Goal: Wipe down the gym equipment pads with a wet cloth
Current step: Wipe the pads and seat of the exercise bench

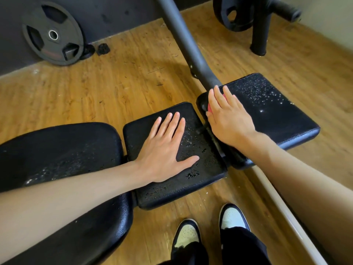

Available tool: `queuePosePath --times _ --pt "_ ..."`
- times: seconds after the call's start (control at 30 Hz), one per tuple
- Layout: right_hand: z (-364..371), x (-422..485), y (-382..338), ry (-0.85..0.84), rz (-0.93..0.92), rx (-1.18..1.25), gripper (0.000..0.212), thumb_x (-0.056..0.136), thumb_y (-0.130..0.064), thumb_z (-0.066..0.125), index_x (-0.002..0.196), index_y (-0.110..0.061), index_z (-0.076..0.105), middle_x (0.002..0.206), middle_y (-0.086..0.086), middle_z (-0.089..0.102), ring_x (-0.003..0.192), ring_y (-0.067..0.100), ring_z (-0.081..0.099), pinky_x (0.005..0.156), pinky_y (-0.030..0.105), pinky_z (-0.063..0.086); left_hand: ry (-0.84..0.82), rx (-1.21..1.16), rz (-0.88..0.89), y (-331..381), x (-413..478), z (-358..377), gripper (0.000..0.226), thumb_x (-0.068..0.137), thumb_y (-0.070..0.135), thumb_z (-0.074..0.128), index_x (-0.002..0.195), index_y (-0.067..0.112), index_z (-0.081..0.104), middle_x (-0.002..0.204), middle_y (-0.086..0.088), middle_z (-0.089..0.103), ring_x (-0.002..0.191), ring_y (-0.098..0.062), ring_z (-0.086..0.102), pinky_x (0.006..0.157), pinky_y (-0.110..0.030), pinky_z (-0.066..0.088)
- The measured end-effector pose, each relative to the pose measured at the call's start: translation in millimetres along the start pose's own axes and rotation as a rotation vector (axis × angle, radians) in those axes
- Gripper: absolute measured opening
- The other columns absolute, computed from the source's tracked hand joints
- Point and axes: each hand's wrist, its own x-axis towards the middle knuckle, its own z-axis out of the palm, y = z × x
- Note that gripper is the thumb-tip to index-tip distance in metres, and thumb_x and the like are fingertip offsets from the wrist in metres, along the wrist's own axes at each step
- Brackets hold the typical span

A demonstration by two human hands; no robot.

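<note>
Three black padded cushions of a gym machine lie in a row: a large left pad [63, 150], a square middle pad [202, 175] and a right pad [271, 108]. All carry water droplets. My left hand [166, 148] lies flat on the middle pad with straight, spread fingers. My right hand [229, 115] presses a pink cloth [209, 109] onto the near-left end of the right pad. Only a small edge of the cloth shows under the fingers.
A dark curved frame tube [183, 43] rises from between the pads toward the back. A weight plate [51, 33] leans on the dark wall at back left. Another plate on a rack post [261, 25] stands at back right. My two shoes [210, 226] stand on the wooden floor.
</note>
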Motion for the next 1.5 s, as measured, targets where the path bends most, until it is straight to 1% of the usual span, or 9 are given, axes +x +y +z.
queuePosePath --times 0.2,0.47,0.67,0.83,1.0,1.17,1.37,1.43,1.5 --pt "-19 -102 32 -0.028 0.113 -0.004 0.059 0.109 -0.033 0.030 0.163 -0.010 0.020 0.170 0.010 0.017 0.158 0.029 0.006 0.127 0.044 0.012 0.006 -0.001 0.013 -2 0 1 0.109 0.088 0.086 -0.005 0.165 0.009 0.001 0.173 -0.010 -0.006 0.159 -0.025 -0.011 0.129 -0.049 0.001" --pt "-10 -24 44 -0.008 0.190 -0.030 0.062 0.110 -0.037 0.019 0.163 -0.006 0.009 0.172 0.010 0.007 0.158 0.029 -0.003 0.128 0.045 0.002 -0.013 0.001 0.005 0 0 0 0.108 0.089 0.085 -0.001 0.165 0.009 0.003 0.173 -0.011 -0.004 0.160 -0.025 -0.008 0.129 -0.051 0.002" --pt "-19 -83 61 -0.036 0.149 -0.062 0.062 0.109 -0.039 0.019 0.164 -0.011 0.012 0.172 0.007 0.008 0.159 0.025 -0.001 0.129 0.044 0.003 0.002 -0.013 0.015 -1 1 1 0.107 0.090 0.085 0.001 0.165 0.008 0.004 0.173 -0.011 -0.003 0.160 -0.025 -0.008 0.129 -0.051 0.003" --pt "-19 -50 67 -0.030 0.259 -0.062 0.063 0.109 -0.041 0.018 0.164 -0.011 0.007 0.172 0.007 0.003 0.159 0.028 -0.005 0.128 0.046 0.000 0.007 -0.023 0.017 -1 0 0 0.108 0.090 0.085 0.000 0.165 0.008 0.006 0.173 -0.011 -0.002 0.160 -0.025 -0.007 0.129 -0.051 0.003" --pt "-16 -81 52 -0.038 0.043 -0.101 0.061 0.109 -0.040 0.018 0.164 -0.015 0.011 0.172 0.003 0.008 0.159 0.024 -0.001 0.129 0.045 0.003 0.009 -0.031 0.020 -2 0 1 0.106 0.090 0.085 0.001 0.165 0.009 0.004 0.173 -0.010 -0.003 0.160 -0.025 -0.008 0.129 -0.051 0.002" --pt "-25 -48 107 -0.019 0.342 -0.063 0.059 0.109 -0.035 0.026 0.163 -0.011 0.016 0.172 0.008 0.010 0.159 0.028 0.001 0.128 0.049 0.003 0.030 -0.018 0.024 -2 -1 4 0.105 0.091 0.084 0.002 0.165 0.008 0.007 0.173 -0.012 0.000 0.160 -0.026 -0.006 0.129 -0.051 0.004" --pt "-13 -96 64 -0.009 -0.018 -0.088 0.059 0.107 -0.036 0.023 0.160 -0.008 0.026 0.168 0.011 0.024 0.157 0.031 0.017 0.125 0.049 0.018 0.021 -0.019 0.017 -1 -1 2 0.106 0.091 0.084 0.001 0.165 0.009 0.005 0.173 -0.011 -0.002 0.160 -0.025 -0.007 0.129 -0.051 0.003" --pt "-15 -79 89 0.007 0.070 -0.083 0.059 0.107 -0.034 0.025 0.159 -0.007 0.027 0.167 0.013 0.025 0.156 0.032 0.019 0.124 0.051 0.016 0.022 -0.023 0.015 -1 0 2 0.106 0.091 0.084 0.001 0.165 0.009 0.005 0.173 -0.011 -0.002 0.160 -0.025 -0.007 0.129 -0.051 0.003" --pt "-19 -50 110 0.005 0.293 -0.048 0.058 0.109 -0.032 0.030 0.160 -0.006 0.021 0.169 0.015 0.017 0.157 0.032 0.011 0.125 0.052 0.009 0.019 -0.028 0.015 -2 0 3 0.106 0.090 0.085 0.000 0.165 0.010 0.004 0.173 -0.011 -0.002 0.160 -0.025 -0.008 0.129 -0.052 0.003"
